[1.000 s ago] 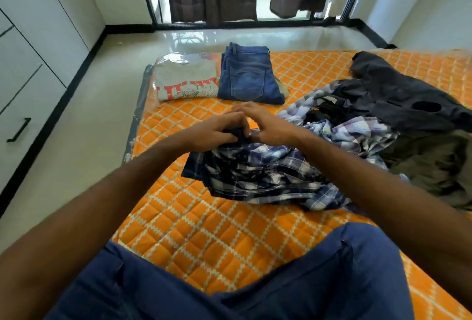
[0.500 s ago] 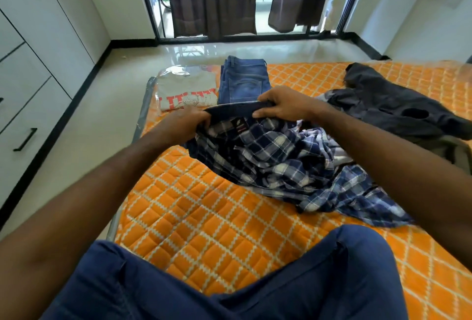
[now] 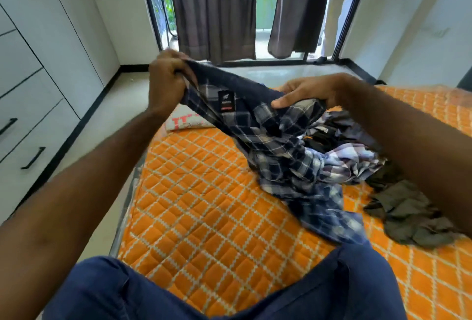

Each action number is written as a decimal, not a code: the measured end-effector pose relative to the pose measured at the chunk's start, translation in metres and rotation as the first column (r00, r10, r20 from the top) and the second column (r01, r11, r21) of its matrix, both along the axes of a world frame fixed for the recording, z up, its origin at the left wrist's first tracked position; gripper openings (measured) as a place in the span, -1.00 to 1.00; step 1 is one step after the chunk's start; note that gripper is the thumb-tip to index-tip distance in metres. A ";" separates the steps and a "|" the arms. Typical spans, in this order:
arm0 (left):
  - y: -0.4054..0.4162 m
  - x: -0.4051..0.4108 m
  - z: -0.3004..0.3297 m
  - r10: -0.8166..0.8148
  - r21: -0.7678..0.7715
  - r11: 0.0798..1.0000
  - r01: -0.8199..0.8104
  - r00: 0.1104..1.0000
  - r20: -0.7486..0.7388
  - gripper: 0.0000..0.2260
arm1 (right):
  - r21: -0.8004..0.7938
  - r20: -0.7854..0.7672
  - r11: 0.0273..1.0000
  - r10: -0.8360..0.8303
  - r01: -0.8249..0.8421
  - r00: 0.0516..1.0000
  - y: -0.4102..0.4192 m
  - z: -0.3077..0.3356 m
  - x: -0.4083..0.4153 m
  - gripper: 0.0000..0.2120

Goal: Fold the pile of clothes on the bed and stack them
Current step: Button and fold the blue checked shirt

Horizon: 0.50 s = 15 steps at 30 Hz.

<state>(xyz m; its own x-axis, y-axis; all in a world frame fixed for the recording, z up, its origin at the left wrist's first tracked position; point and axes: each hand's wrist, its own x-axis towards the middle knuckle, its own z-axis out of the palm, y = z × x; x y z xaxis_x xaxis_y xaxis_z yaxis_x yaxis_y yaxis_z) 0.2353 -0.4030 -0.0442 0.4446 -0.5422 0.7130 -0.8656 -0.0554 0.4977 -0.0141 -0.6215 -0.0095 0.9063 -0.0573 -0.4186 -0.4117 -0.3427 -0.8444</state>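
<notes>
Dark blue trousered knees (image 3: 255, 294) nearest, at edge of orange quilted mattress (image 3: 204, 204). Navy-and-white checked cotton shirt (image 3: 275, 146) lifted by collar end, tail trailing onto mattress. Left hand (image 3: 166, 84) raised higher, fingers curled tight round shirt's collar edge. Right hand (image 3: 309, 92) lower, thumb and fingers pinching opposite side. Crumpled olive-grey garment (image 3: 408, 212) lying right, beside pale checked shirt (image 3: 344, 161). Folded grey tee with red print (image 3: 186, 121) beyond, partly hidden. Brown curtains (image 3: 217, 8) at far glass door.
</notes>
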 end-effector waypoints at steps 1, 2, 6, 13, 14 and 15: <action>0.000 0.001 0.016 0.023 -0.094 0.995 -0.019 0.999 0.049 -0.73 | 0.040 0.050 0.999 0.020 -0.022 0.999 0.004 0.010 -0.002 -0.39; -0.002 0.004 0.032 0.060 -0.202 0.978 -0.041 0.994 0.088 -0.75 | 0.085 0.130 0.996 0.013 -0.024 0.991 0.006 0.020 -0.005 -0.45; -0.013 0.029 0.101 0.169 -0.592 0.800 -0.100 0.984 0.061 -0.62 | 0.186 0.500 0.981 -0.053 -0.047 0.864 0.014 0.071 -0.009 -0.49; 0.016 0.006 0.090 0.048 0.278 0.935 -0.222 0.853 0.521 -0.79 | -0.391 0.516 0.724 -0.339 0.568 0.787 -0.041 0.040 0.010 -0.48; 0.019 0.001 0.075 0.026 0.353 0.903 -0.244 0.851 0.524 -0.81 | -0.425 0.592 0.631 -0.349 0.649 0.726 -0.046 0.031 0.011 -0.65; 0.019 -0.003 0.065 0.020 0.368 0.898 -0.239 0.860 0.510 -0.83 | -0.398 0.659 0.581 -0.358 0.710 0.662 -0.048 0.026 0.011 -0.75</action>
<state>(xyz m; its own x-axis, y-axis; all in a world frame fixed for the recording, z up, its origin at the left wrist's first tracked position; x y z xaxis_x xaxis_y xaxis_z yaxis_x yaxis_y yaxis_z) 0.2324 -0.3843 0.0204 0.1907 -0.7910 0.5814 -0.9555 -0.2854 -0.0749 -0.0028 -0.6693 0.0170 0.6599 -0.6635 0.3526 -0.3124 -0.6691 -0.6743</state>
